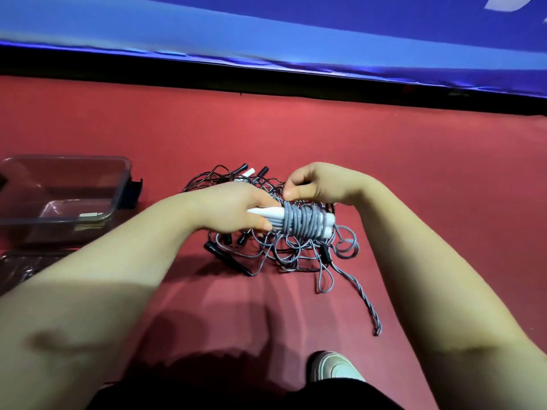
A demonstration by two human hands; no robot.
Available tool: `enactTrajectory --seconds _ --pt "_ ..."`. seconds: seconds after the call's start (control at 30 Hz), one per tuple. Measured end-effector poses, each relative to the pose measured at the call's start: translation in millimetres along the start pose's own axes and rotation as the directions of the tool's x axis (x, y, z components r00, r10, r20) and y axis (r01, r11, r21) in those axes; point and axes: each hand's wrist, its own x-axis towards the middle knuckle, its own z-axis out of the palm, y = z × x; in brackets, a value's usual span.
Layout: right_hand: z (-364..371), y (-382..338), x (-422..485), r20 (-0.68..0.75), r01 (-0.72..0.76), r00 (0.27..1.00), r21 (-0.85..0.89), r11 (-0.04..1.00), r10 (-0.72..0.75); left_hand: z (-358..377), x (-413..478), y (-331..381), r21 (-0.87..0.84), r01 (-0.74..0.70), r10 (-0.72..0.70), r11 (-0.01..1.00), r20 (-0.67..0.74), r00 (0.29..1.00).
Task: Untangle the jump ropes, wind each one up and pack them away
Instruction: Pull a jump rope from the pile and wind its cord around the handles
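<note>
Rope bundle (302,223), one; left hand (236,207), right hand (313,182)

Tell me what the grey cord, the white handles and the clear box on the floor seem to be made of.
The grey cord: likely rubbery plastic coating, matte; it bends in tight coils. The white handles: hard plastic, smooth with a slight sheen. The clear box: transparent rigid plastic; the floor shows through its walls.

One clear box (68,157); right of it, one tangled pile (296,253), one grey rope (302,221) wound on two white handles (266,213), a left hand (233,208), a right hand (313,182), one shoe (334,368).
</note>
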Motion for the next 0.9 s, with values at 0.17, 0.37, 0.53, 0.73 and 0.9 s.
enactTrajectory --seconds 0.17,0.37,0.53,0.73,0.9 --pt "25 38 4 -0.102 -0.027 0.994 0.187 0.982 0.047 -6 -2 9 -0.195 -0.027 0.002 0.98 -0.127 0.992" --pt "76 29 16 -0.276 0.213 0.961 0.684 0.697 -0.023 -4 0 0 -0.392 -0.039 -0.056 0.919 -0.228 0.972" --pt "77 34 11 -0.327 0.279 0.942 0.624 0.73 -0.08 -7 6 -10 -0.683 -0.045 -0.26 0.729 -0.338 0.905" --pt "85 52 7 0.01 -0.046 0.998 0.717 0.695 0.055 -8 7 -31 -0.786 -0.022 -0.446 0.618 -0.373 0.813" --pt "58 88 -6 0.016 -0.109 0.992 0.613 0.783 0.126 -12 0 -48 -0.885 -0.079 -0.578 0.459 -0.365 0.73"
